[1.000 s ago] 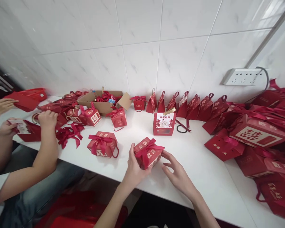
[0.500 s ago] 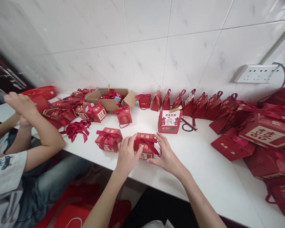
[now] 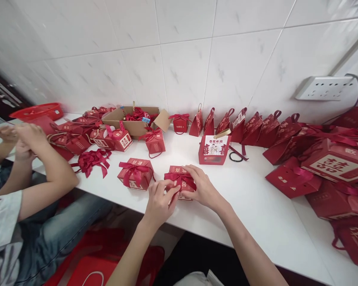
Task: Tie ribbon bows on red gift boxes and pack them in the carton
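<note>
A small red gift box [image 3: 180, 170] with gold and white characters sits on the white table in front of me. Across its top runs a dark red satin ribbon [image 3: 172, 176] tied in a bow. My left hand [image 3: 161, 201] pinches part of the ribbon at the box's front left, thumb and forefinger together. Round the right side of the box my right hand [image 3: 205, 189] is curled, fingers on top and thumb at the front, by the bow's right loop. To the left stands another red gift box [image 3: 136, 174] with a finished-looking bow.
A cardboard box [image 3: 127, 126] of ribbons stands behind, beside several red boxes. Loose ribbons [image 3: 92, 162] lie to the left, near a co-worker's arm [image 3: 52, 167]. Triangular red boxes [image 3: 252, 130] line the wall; more red boxes [image 3: 335, 163] are piled at the right.
My left hand has moved slightly down and now pinches the ribbon. My right hand has come in left, closer over the box. The co-worker's hands have dropped a little.
</note>
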{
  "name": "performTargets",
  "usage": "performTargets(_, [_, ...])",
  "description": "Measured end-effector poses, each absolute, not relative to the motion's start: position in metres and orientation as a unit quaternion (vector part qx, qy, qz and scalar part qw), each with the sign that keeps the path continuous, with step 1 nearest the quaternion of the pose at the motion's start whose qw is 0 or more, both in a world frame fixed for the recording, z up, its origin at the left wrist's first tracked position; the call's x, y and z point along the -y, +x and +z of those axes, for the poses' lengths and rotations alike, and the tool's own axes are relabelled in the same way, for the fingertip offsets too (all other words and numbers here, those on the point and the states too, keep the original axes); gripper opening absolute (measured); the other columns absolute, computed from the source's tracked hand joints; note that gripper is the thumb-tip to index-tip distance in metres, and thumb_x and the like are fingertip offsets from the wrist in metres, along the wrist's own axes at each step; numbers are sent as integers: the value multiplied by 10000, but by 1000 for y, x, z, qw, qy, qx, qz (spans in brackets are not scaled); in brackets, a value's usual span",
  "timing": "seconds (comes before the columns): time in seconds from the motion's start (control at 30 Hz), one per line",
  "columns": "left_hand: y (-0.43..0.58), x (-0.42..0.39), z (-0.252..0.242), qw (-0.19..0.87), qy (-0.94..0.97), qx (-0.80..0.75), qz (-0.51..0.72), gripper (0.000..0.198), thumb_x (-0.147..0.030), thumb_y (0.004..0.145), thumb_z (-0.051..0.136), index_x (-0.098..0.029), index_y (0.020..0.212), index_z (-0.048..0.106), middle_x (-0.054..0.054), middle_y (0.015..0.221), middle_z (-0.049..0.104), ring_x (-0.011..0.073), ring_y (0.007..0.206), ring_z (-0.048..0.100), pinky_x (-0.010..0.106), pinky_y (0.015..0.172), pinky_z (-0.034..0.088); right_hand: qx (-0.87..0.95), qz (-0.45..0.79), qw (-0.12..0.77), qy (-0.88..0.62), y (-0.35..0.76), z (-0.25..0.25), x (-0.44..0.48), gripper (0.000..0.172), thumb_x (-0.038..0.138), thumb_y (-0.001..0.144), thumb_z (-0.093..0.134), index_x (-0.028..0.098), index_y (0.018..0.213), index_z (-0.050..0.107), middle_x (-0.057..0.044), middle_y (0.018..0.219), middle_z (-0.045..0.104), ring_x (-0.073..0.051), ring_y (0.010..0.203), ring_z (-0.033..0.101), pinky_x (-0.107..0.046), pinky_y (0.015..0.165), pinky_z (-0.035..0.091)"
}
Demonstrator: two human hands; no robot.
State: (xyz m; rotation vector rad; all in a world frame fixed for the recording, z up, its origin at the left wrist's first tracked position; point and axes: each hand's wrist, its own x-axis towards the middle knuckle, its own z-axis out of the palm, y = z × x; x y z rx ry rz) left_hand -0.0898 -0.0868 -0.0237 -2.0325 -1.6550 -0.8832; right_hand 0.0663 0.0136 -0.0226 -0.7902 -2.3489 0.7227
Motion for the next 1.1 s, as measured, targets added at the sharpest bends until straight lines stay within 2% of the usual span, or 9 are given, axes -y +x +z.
performTargets(0.13, [-97,82,-11,99,-748,584,-298,248,-281,815,457,-232,921,676,72,1136,622,264,1012,492,415,836,336,878,272,264,-294,68,-19,-14,610,310,730,681,251,1288,440,-130,1355,424,-297,1259,391,-513,985,368])
performTargets(0.23, [-97,73,-2,22,-732,611,-300,346,-233,887,320,-229,815,659,45,1003,672,216,918,536,402,800,316,874,309,253,-278,73,-18,-15,718,410,685,722,239,1308,410,-137,1382,403,-307,1293,356,-517,1015,337])
performTargets(0.33, [-93,64,1,-9,-710,641,-293,251,-252,894,418,-202,726,598,9,815,672,177,799,555,379,799,300,816,385,314,-295,78,-19,-19,644,510,776,598,225,1310,378,-132,1383,403,-266,1302,355,-458,1023,349])
performTargets(0.4, [-90,61,0,-19,-704,644,-300,140,-256,860,499,-200,772,593,2,805,656,177,802,554,367,800,303,743,412,369,-377,79,-18,-21,448,526,865,441,200,1172,470,-124,1243,520,-241,1167,488,-412,926,426])
performTargets(0.47, [-89,61,-4,-27,-703,641,-307,108,-245,854,511,-212,859,614,12,859,644,187,849,547,361,796,312,694,431,356,-454,78,-17,-24,411,554,887,360,183,881,538,-82,928,623,-213,871,590,-358,752,467])
performTargets(0.57, [-90,62,-12,-18,-700,639,-317,167,-252,859,508,-252,907,668,30,931,609,204,918,519,377,821,324,683,493,281,-460,74,-16,-26,475,603,838,424,193,597,433,12,567,505,-132,527,469,-272,529,374])
performTargets(0.8, [-94,61,-31,7,-677,627,-386,212,-284,855,518,-305,935,713,39,1251,483,253,1150,427,423,954,367,632,564,379,-372,61,-30,-27,429,596,761,531,200,627,436,33,585,455,-111,537,405,-239,508,330])
performTargets(0.97, [-98,55,-39,64,-663,586,-462,310,-323,801,550,-288,1097,634,74,1160,536,285,1081,495,464,977,365,623,553,399,-384,54,-32,-27,460,652,735,492,211,625,422,47,535,427,-98,480,382,-223,442,319])
performTargets(1.1, [-106,42,-52,61,-686,547,-475,274,-353,812,517,-288,1035,663,74,1184,541,320,1085,495,511,1021,302,619,552,402,-388,51,-35,-33,460,660,736,477,208,655,438,50,522,448,-89,446,382,-216,410,323])
